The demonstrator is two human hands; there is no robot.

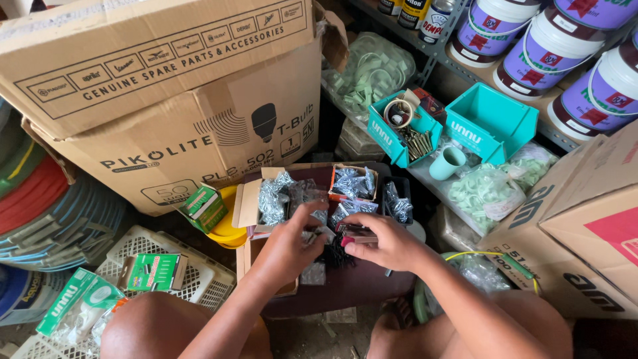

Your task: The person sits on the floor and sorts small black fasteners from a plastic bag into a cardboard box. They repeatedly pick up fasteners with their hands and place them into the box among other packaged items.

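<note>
— What's over on the far left?

— Coiled hoses [46, 206] in red, green and blue, then a white plastic crate [199, 279] with small green boxes [156, 271] lying on it. Above them sit two big cardboard cartons [173, 86], one stacked on the other.

— And in the middle, where the person crouches?

— An open cardboard box [256, 199] packed with small clear bags of metal screws [276, 196], and just beside it smaller boxes [353, 181] holding more of the same bags. They rest on a dark board [352, 282].

— The hands?

— The left hand [292, 242] has its fingers curled down onto a small bag of screws [320, 234] at the box's front edge, pinching it. The right hand [382, 242] pinches a small dark box [357, 231] between thumb and fingers, close beside the left. A pile of loose black screws [335, 256] lies on the board just under both hands.

— Further right?

— Two teal bins: one [392, 136] holds brass-coloured bolts and a roll of tape, the other [488, 119] looks empty from here. A pale green cup [446, 163] stands between them, near bags of pale green clips [485, 189]. Paint buckets [558, 53] with purple labels line the shelf, and more cartons [585, 219] close off the right.
</note>
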